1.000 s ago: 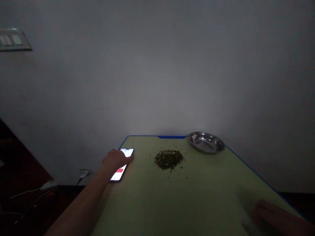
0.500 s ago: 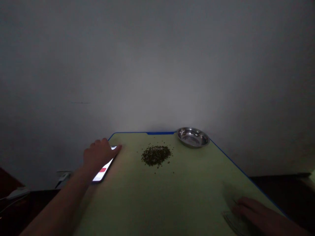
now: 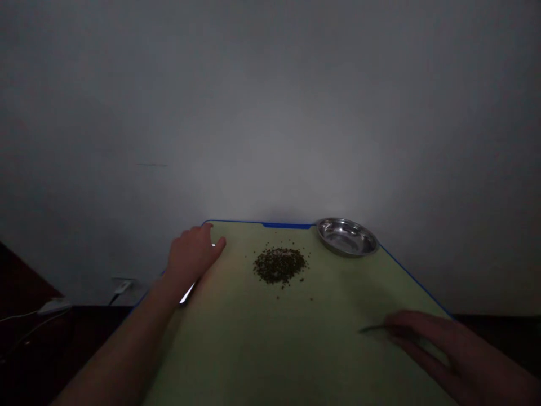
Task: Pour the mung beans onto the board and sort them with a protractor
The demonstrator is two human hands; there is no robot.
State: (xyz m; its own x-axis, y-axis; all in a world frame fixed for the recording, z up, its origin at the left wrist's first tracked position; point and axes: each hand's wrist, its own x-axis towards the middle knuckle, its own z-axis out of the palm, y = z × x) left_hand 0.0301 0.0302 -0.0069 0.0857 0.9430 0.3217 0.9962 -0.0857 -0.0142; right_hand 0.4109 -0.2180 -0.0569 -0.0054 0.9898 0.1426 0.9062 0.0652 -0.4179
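My left hand (image 3: 192, 252) lies over a phone (image 3: 187, 294) at the table's left side, its thumb spread from the fingers. Only slivers of the lit screen show past the hand. At the lower right, my right hand (image 3: 439, 344) pinches a thin, dark, flat strip (image 3: 374, 328) whose tip points left; motion blur hides what it is. A loose heap of small dark grains (image 3: 279, 265) sits between my hands, farther back, with single grains scattered round it. Beyond my right hand stands a shiny round metal bowl (image 3: 347, 238) at the back right corner.
The pale green tabletop (image 3: 270, 349) has a blue edge and meets a grey wall (image 3: 270, 124) at the back. Down on the left are a white plug (image 3: 122, 287) at the wall and a white power strip (image 3: 54, 305) with cables.
My right hand has risen from the table and moved left and forward, with the thin strip in it. My left hand has shifted and now covers more of the phone. The view has turned slightly left.
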